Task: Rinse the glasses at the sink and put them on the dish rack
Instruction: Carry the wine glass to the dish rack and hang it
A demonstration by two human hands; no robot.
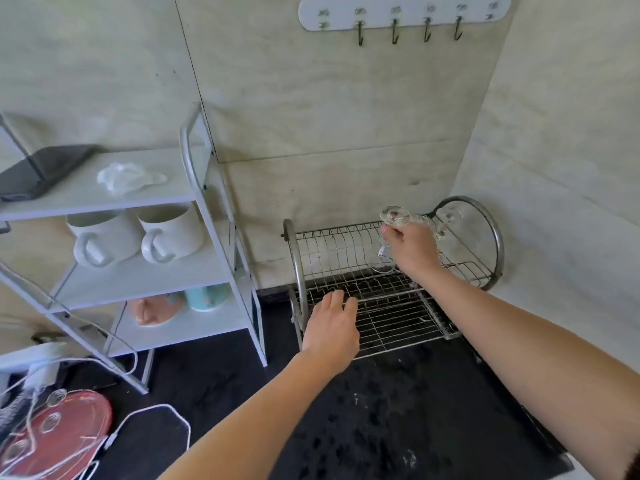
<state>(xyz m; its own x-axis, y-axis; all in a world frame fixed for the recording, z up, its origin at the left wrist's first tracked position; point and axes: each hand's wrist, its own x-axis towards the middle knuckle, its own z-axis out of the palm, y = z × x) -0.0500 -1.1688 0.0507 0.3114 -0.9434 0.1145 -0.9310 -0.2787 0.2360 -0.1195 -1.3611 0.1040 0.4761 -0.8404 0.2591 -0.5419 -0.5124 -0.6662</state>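
Observation:
A two-tier metal dish rack stands on the dark counter against the back wall. My right hand holds a clear stemmed glass upside down over the rack's upper tier, its foot on top and its bowl down by the wires. Another clear stemmed glass stands inverted just behind it at the right end of the upper tier. My left hand rests with relaxed fingers on the front left of the rack's lower tier. The sink is out of view.
A white shelf unit stands to the left with two white mugs, a pink item and a teal cup. A hook rail hangs on the wall above. White cables and a red lid lie at the lower left.

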